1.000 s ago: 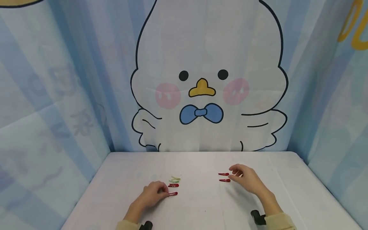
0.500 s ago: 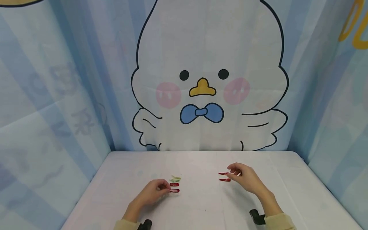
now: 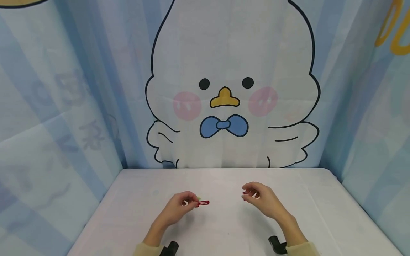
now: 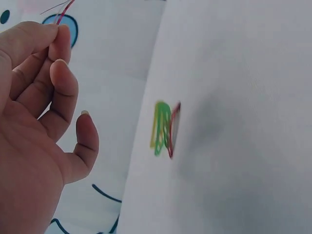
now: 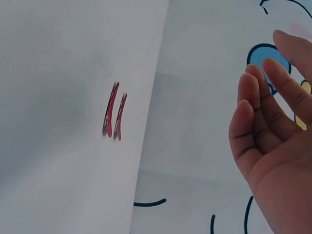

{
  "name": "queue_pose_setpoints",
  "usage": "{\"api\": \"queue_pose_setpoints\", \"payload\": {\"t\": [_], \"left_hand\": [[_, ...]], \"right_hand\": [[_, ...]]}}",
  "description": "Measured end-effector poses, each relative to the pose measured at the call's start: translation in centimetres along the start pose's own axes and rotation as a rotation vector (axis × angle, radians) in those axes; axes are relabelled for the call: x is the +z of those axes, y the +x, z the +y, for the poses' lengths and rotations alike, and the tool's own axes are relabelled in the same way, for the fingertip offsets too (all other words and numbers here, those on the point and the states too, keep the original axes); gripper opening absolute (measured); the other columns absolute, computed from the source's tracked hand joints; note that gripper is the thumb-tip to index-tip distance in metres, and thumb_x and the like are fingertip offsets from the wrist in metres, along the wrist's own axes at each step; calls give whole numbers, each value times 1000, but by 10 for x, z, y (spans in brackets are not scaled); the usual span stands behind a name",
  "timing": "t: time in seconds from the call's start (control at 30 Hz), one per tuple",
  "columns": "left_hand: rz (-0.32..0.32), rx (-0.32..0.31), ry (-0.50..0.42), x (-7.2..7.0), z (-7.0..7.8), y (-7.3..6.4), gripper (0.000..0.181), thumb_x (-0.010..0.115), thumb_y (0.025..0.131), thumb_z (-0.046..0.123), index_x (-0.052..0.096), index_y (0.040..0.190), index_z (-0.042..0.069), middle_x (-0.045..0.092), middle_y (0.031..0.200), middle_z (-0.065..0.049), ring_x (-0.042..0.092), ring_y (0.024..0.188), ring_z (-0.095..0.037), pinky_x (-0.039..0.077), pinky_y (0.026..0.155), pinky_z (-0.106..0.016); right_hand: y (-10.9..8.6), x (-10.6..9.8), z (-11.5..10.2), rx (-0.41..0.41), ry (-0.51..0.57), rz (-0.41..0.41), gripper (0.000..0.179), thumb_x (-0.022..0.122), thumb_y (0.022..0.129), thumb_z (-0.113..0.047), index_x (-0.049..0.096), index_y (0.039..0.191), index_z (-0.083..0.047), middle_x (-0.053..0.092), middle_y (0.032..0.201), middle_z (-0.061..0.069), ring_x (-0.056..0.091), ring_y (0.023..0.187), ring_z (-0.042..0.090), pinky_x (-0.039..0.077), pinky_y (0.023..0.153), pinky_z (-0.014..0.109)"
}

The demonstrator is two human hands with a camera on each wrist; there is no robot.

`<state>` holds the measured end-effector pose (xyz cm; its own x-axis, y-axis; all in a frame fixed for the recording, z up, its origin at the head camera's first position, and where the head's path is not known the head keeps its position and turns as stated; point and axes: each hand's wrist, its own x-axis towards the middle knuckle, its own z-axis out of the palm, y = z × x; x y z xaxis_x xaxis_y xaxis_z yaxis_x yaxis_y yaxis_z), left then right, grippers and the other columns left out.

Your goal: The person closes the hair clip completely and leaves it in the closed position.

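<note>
My left hand (image 3: 179, 209) pinches a red snap hair clip (image 3: 203, 202) between thumb and forefinger, raised over the table with its rounded end pointing right. Under that hand, one red clip (image 4: 174, 131) lies beside several yellow and green clips (image 4: 161, 127), which are mostly hidden in the head view. My right hand (image 3: 266, 202) hovers with thumb and fingers apart, nothing between them. In the right wrist view, two red clips (image 5: 111, 109) lie side by side on the table; the right fingers largely cover them in the head view.
The white table (image 3: 221, 234) ends at a back curtain (image 3: 224, 149) printed with a cartoon bird. Blue striped curtains (image 3: 57, 117) stand along both sides. A black wrist camera (image 3: 277, 245) sits on the right wrist, another on the left.
My left hand has lifted the red hair clip off the table and carried it right and away from me. My right hand has moved left, over the two red clips.
</note>
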<state>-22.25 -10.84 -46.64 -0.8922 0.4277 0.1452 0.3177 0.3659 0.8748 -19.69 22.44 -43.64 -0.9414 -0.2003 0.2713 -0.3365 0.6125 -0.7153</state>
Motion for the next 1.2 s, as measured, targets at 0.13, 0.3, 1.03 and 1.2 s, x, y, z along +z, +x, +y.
{"api": "queue_pose_setpoints", "payload": {"t": [0.13,0.3,1.03,1.2], "left_hand": [[5,17,-76,5,10,2,6,68,97,11,69,101,6,69,92,-11,59,80,-17,47,72,-28],[22,38,-116,11,19,2,6,68,96,8,69,102,6,67,92,-4,56,80,-18,47,71,-27],[47,108,-147,40,30,1,5,67,98,12,69,100,8,67,91,3,57,80,-14,47,72,-29],[58,100,-138,44,32,-1,8,69,95,9,70,103,8,67,93,1,56,83,-15,46,76,-30]], "right_hand": [[0,8,-8,-21,23,6,23,76,91,-13,69,112,-7,66,96,-3,59,86,13,50,75,28],[0,18,-17,-49,46,7,22,76,91,-12,69,111,-8,67,98,1,60,85,12,50,74,28],[-10,54,-47,-104,245,-10,8,75,93,-18,72,97,-13,69,87,-7,60,74,10,50,67,27],[-11,56,-47,-117,257,25,4,75,92,-14,72,94,-12,70,85,-6,60,72,10,50,65,26]]}}
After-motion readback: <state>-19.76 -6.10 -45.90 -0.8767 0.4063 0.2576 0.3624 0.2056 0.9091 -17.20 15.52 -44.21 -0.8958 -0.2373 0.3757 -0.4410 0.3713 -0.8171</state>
